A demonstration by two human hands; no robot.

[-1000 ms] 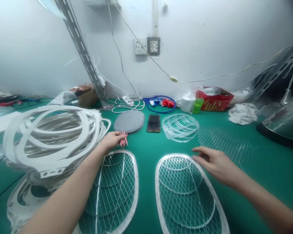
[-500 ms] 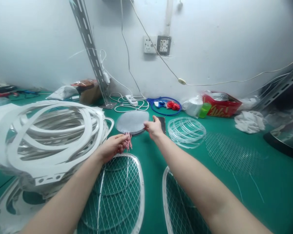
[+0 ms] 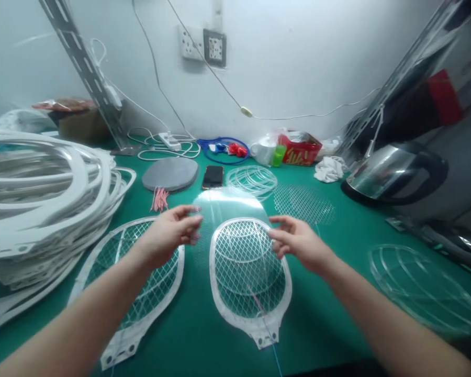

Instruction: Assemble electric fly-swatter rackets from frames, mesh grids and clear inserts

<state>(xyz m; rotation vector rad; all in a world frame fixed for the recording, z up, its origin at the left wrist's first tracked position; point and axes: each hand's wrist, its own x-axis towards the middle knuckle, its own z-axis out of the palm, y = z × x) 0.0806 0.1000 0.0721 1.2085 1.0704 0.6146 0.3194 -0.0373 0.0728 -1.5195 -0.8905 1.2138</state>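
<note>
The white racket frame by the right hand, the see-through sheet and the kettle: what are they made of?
Racket frame: probably plastic, smooth and white, with neat holes in its bottom tab.
Sheet: thin and shiny, maybe plastic or fine mesh; green shows through, but blur hides which.
Kettle: likely polished metal, because its silvery body has bright reflections.

The clear mesh sheet (image 3: 231, 201) with rounded edges looks like thin plastic, its top catching a glossy white sheen. The white, racket-shaped frame (image 3: 289, 283) appears smooth plastic, filled with fine latticed mesh. A matt, rough-looking grey oval stack (image 3: 170, 173) contrasts with the glossy black phone (image 3: 213, 177). The silver kettle (image 3: 384, 175) is shiny metal; the crumpled white rag (image 3: 329, 169), soft cloth; the green counter (image 3: 196, 335), smooth and dull.
</note>
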